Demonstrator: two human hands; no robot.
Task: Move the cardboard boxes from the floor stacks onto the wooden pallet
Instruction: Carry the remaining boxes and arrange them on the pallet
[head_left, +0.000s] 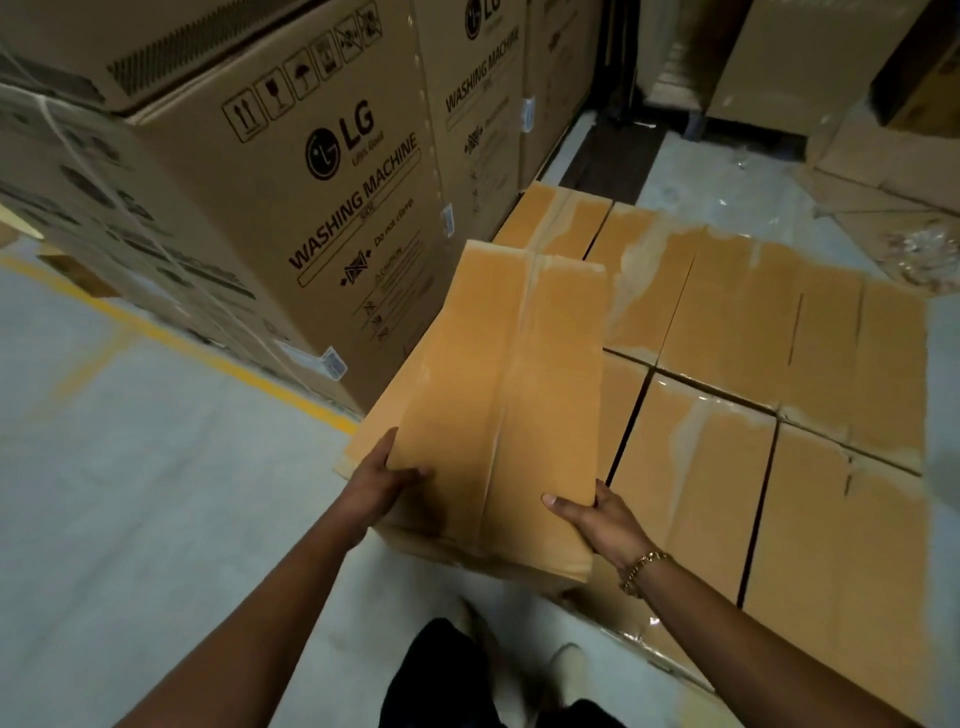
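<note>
Near: left hand grips the near left corner of the cardboard box. Right hand, bracelet at the wrist, grips the near right corner. Both hands are closed firmly on the one box, at its near end only.

Box: long, taped seam up, held lengthwise away from the body, clear of the floor. Its right edge overlaps the left margin of the laid boxes; cannot tell whether it touches them. Pallet not visible; judged to sit beneath that layer.

Judgement: box being carried, not yet set down. With both hands at one end, the far end will tend to dip. Keep it level, land the far end first, then slide it flush against its neighbour with seams parallel.

Far: washing machine cartons stand close on the left; mind the box's far corner near them
</note>
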